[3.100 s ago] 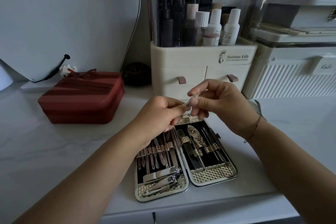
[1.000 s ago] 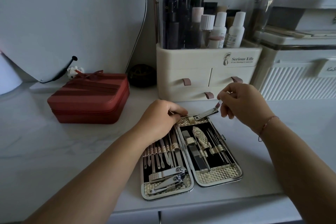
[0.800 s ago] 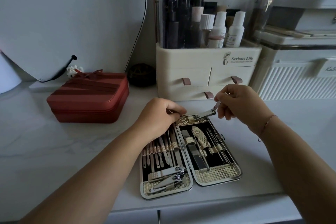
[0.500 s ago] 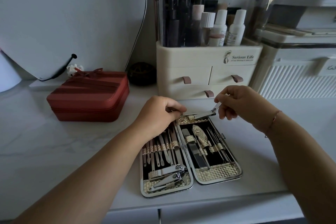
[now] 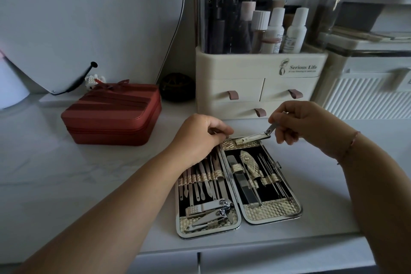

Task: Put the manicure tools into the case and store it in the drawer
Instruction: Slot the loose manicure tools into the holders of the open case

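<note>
An open gold manicure case (image 5: 272, 211) lies flat near the counter's front edge, both halves filled with several steel tools under elastic loops. My right hand (image 5: 298, 121) pinches the lever end of a steel nail clipper (image 5: 253, 137), whose other end rests at the gold pocket on the top edge of the case's right half. My left hand (image 5: 200, 135) rests with curled fingers on the top of the left half, fingertips at the case's upper edge; whether it grips a tool is hidden.
A cream cosmetics organiser (image 5: 260, 73) with three small drawers and bottles stands just behind the case. A red zipped box (image 5: 112, 113) sits left, a white ribbed box (image 5: 367, 95) right. Cabinet drawer fronts (image 5: 266, 260) show below the counter edge.
The nail clipper came down from between both hands to the top of the case's right half. My left hand let it go and settled on the case's left half.
</note>
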Tool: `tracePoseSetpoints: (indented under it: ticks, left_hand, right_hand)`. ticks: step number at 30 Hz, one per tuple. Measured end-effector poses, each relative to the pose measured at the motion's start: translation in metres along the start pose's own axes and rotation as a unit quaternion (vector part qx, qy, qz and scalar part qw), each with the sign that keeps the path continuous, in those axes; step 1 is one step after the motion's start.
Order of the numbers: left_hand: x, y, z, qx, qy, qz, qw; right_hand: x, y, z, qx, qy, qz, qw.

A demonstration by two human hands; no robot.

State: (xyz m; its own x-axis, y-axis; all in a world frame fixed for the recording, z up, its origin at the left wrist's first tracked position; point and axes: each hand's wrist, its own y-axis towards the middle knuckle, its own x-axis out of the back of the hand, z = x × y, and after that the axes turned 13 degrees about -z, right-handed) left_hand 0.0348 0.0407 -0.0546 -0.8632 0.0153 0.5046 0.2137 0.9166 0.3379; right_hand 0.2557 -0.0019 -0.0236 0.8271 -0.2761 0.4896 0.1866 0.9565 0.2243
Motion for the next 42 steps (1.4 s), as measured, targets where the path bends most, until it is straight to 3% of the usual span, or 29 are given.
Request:
tracePoseSetpoints:
  ticks: [8,15,25,34,42]
  left_hand:
    - [-0.0004,-0.0009,-0.0014,0.004,-0.003,-0.002,1.0]
    - [-0.0005,-0.0004,-0.0016,0.006,-0.003,0.0,1.0]
    - [0.0005,-0.0007,-0.0022,0.004,0.004,0.001,1.0]
    - [-0.0004,-0.0002,-0.0001,0.005,0.002,0.002,1.0]
    - [-0.0004,-0.0004,-0.0011,0.007,-0.006,0.002,1.0]
  right_hand:
    - [-0.0031,-0.0003,0.0023,-0.021,0.012,-0.003,1.0]
    - [0.0,0.0008,0.0011,-0.022,-0.004,-0.075,0.997]
    - [-0.0029,-0.0006,0.0033,0.005,-0.012,-0.034,0.999]
    - [-0.0069,0.0035,-0.0038,-0.03,0.008,-0.003,1.0]
    - [0.0009,0.0041,-0.0054,0.007,0.005,0.002,1.0]
